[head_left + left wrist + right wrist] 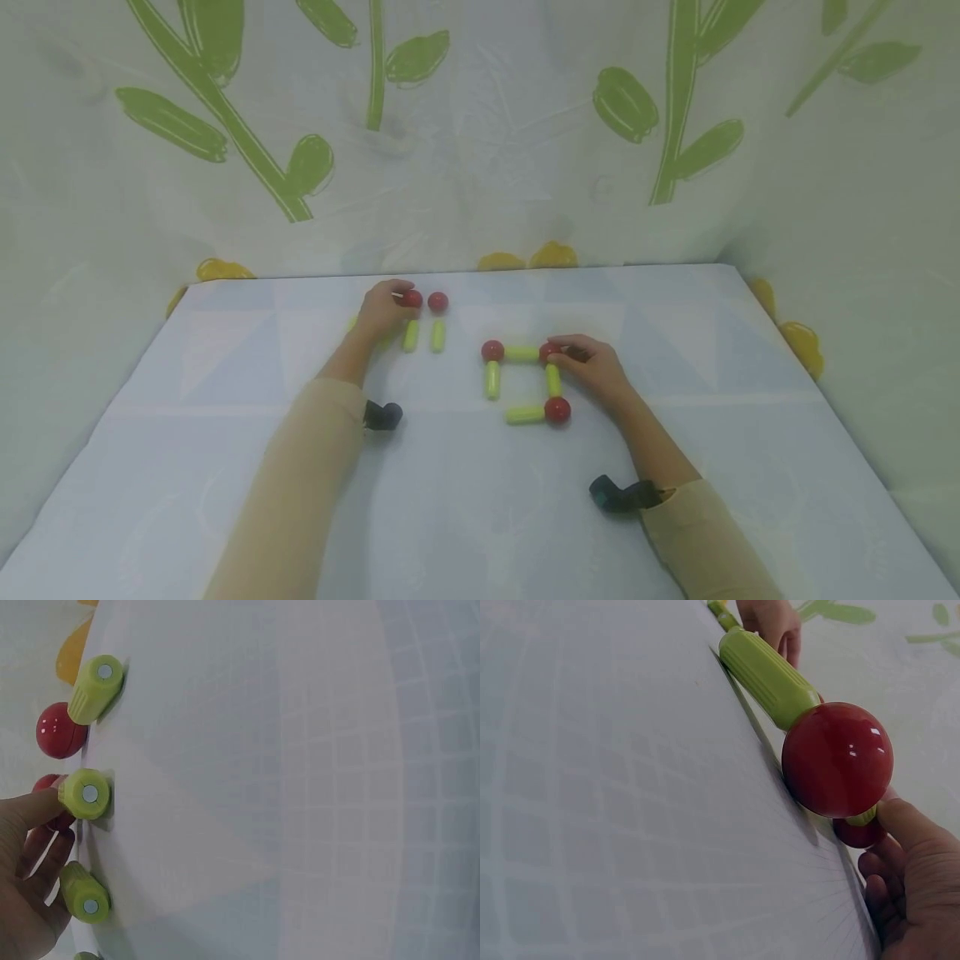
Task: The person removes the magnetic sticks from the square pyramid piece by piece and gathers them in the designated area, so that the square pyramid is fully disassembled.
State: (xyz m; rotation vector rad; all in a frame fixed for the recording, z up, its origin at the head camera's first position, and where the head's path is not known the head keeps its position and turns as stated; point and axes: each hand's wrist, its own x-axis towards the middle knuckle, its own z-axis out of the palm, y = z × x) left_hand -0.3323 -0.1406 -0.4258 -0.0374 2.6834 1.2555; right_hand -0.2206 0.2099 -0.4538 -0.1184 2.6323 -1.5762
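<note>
At the back of the table my left hand [381, 308] grips a red ball [412, 298] between thumb and fingers. Another red ball [438, 302] lies just to its right. In front of them lie yellow-green rods [411, 336], and the left wrist view shows their round silver end discs. My right hand [592, 365] pinches a red corner ball [550, 352] of a square-like frame. This frame has a left corner ball [492, 351], a near corner ball [557, 410] and several rods [522, 353]. Its near-left corner has no ball, with the bottom rod [526, 414] pointing toward it.
The white table [465, 517] ends at a back edge against a hanging cloth [495, 167] printed with green leaves. Dark wrist cameras [622, 495] stick out from both sleeves, low over the tabletop. More rods lie partly behind the left hand.
</note>
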